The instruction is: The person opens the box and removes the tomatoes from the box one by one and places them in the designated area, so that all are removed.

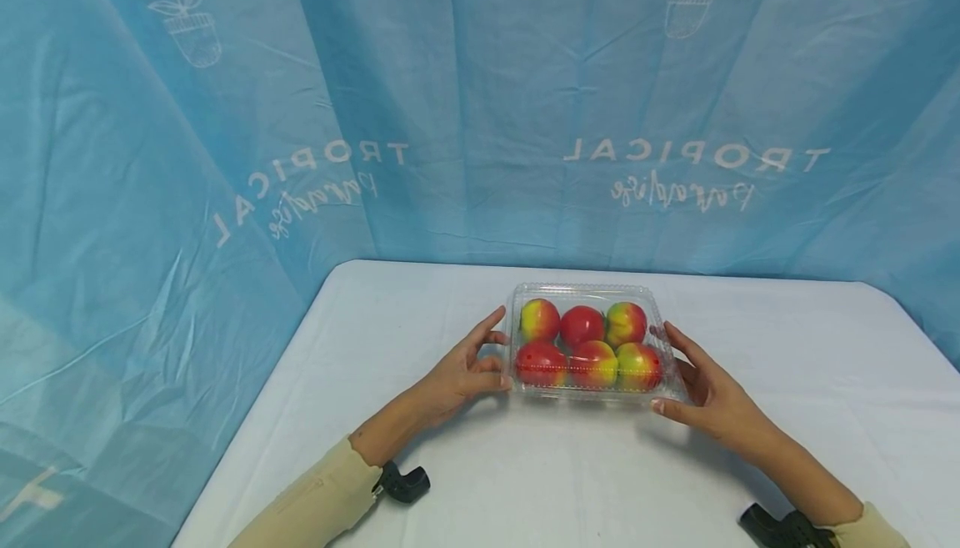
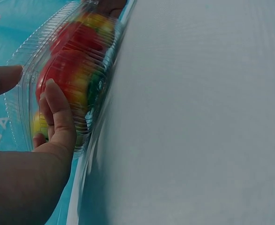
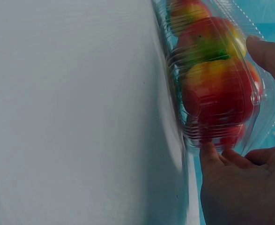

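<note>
A clear plastic clamshell box (image 1: pixel 592 394) with its lid down sits on the white table, its long side across in front of me. Inside it lie several red-and-yellow apples (image 1: pixel 582 327) in two rows. My left hand (image 1: pixel 453 381) holds the box's left end, thumb toward the front corner and index finger toward the back one. At the opposite end my right hand (image 1: pixel 716 402) grips it the same way, thumb at the near corner. Through the ribbed wall, apples (image 2: pixel 71 70) show beside the left fingertips. The right wrist view has the right fingers (image 3: pixel 210 157) against the end wall.
The white tablecloth (image 1: pixel 420 306) spreads under the box and arms. A blue curtain (image 1: pixel 510 98) with mirrored white lettering hangs behind and to the left of the table. Dark camera mounts (image 1: pixel 405 483) are strapped at both wrists.
</note>
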`<state>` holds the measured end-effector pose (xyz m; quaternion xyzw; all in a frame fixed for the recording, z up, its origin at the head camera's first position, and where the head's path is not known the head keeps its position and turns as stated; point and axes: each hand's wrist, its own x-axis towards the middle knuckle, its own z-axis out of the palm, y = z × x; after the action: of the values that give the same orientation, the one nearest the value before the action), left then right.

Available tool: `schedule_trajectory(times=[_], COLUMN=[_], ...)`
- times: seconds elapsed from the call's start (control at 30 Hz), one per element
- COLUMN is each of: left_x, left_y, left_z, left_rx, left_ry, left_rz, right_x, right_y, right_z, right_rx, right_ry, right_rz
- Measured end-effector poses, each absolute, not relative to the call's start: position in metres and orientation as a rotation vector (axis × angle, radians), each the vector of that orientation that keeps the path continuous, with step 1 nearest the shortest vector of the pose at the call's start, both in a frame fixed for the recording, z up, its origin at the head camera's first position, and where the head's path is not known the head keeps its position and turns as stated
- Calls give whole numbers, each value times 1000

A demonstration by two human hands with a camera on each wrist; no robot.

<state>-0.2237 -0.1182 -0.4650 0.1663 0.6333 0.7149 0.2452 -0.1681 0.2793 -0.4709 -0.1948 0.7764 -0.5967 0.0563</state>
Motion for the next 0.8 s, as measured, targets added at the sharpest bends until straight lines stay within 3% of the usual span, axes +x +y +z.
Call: schedule_trajectory(times=[0.8], left_x=[-228], left_y=[-127], left_z=[-466], left_rx=[632], left_ry=[1734], left_rz=[1801], right_x=[-169], right_y=[279], right_z=[-472], right_rx=[-551], right_ry=[2348], right_rz=[-1811])
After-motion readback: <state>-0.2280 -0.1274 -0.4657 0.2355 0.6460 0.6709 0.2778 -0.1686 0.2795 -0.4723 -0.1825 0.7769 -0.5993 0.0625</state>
